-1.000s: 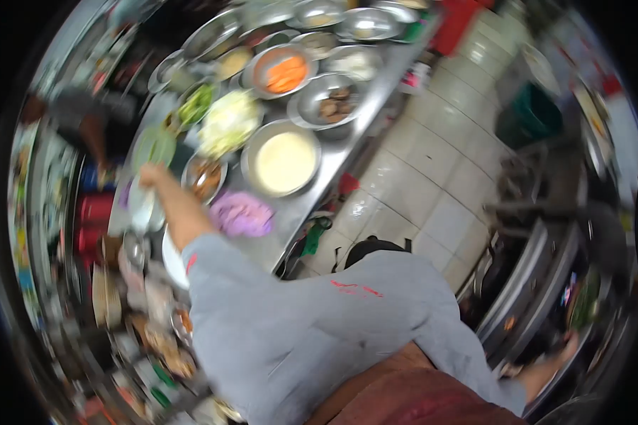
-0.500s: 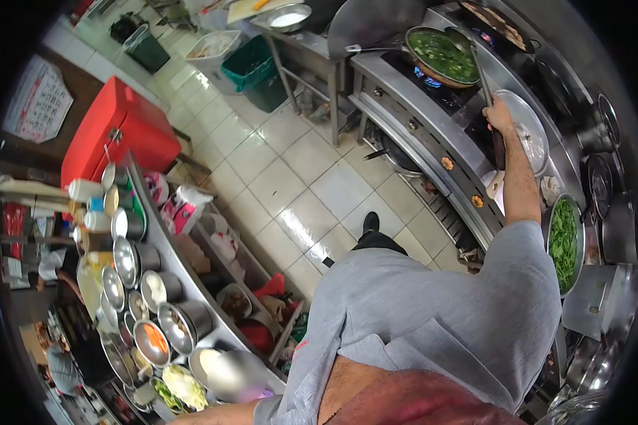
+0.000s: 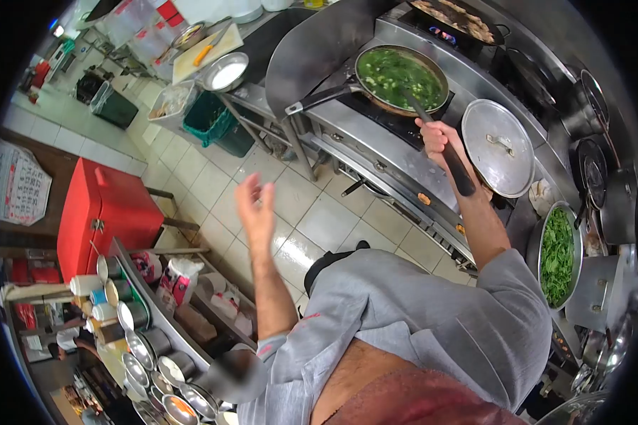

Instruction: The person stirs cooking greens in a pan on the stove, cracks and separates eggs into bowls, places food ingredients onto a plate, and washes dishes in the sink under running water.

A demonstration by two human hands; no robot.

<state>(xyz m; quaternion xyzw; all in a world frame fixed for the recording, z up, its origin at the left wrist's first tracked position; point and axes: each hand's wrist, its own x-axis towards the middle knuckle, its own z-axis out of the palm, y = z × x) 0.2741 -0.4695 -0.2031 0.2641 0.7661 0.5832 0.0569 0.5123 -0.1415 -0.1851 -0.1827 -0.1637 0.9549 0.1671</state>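
My right hand (image 3: 441, 142) is wrapped round the dark handle of a ladle (image 3: 463, 170), whose lower end dips into the greens and hides there. The greens (image 3: 397, 76) lie in a frying pan (image 3: 443, 79) on the stove, its long handle (image 3: 322, 97) pointing left. Over the floor, my left hand (image 3: 254, 204) hangs empty and open, fingers somewhat blurred. Just right of my right hand is a round metal lid (image 3: 485, 131).
Leafy greens fill a metal bowl (image 3: 578, 244) at the right. Meat cooks in a back pan (image 3: 502, 35). Left stand a red cooler (image 3: 106, 205) and a counter of metal containers (image 3: 149, 343). A knife (image 3: 209, 48) lies on a cutting board (image 3: 186, 65); green bins stand below.
My left hand has risen into view from the lower left. My right hand has drawn the ladle's head from the pan's far rim into the greens. The view has shifted toward the stove.
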